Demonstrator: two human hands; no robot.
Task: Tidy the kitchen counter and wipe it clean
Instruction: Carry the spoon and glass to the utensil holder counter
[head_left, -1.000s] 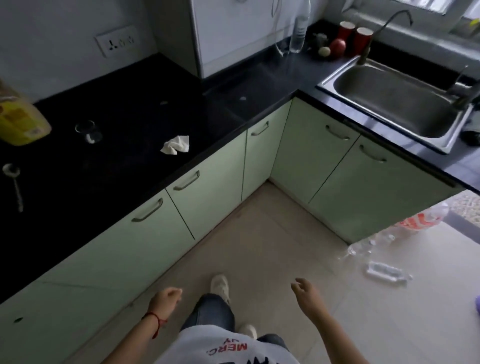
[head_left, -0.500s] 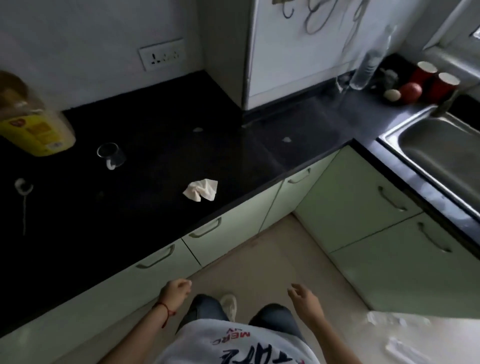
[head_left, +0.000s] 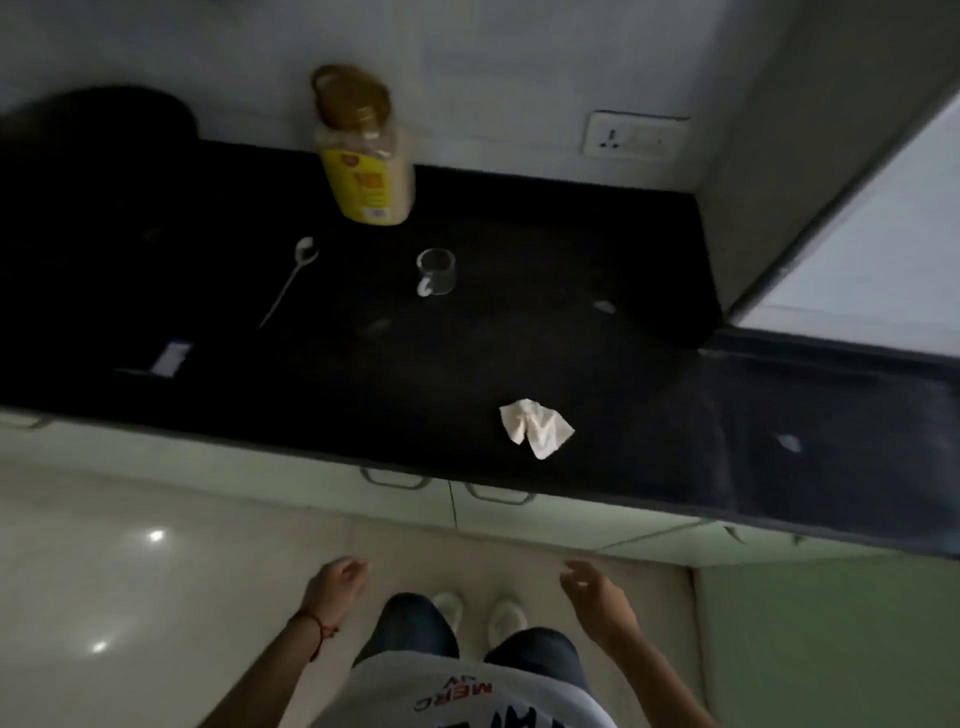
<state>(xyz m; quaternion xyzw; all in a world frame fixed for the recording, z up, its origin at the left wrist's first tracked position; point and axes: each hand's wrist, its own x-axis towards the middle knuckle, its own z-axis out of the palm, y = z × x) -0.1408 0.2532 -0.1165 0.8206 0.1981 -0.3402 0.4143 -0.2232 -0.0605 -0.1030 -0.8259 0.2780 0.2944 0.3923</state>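
Spoon (head_left: 291, 278) lying diagonally on counter (head_left: 519, 353), bowl toward wall

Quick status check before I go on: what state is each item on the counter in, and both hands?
Oil bottle: upright, capped, by the wall.
Glass cup: upright, looks empty.
Spoon: lying flat on the counter.
Tissue: crumpled, near the front edge.
Left hand: loosely curled, holding nothing.
Right hand: relaxed, holding nothing.
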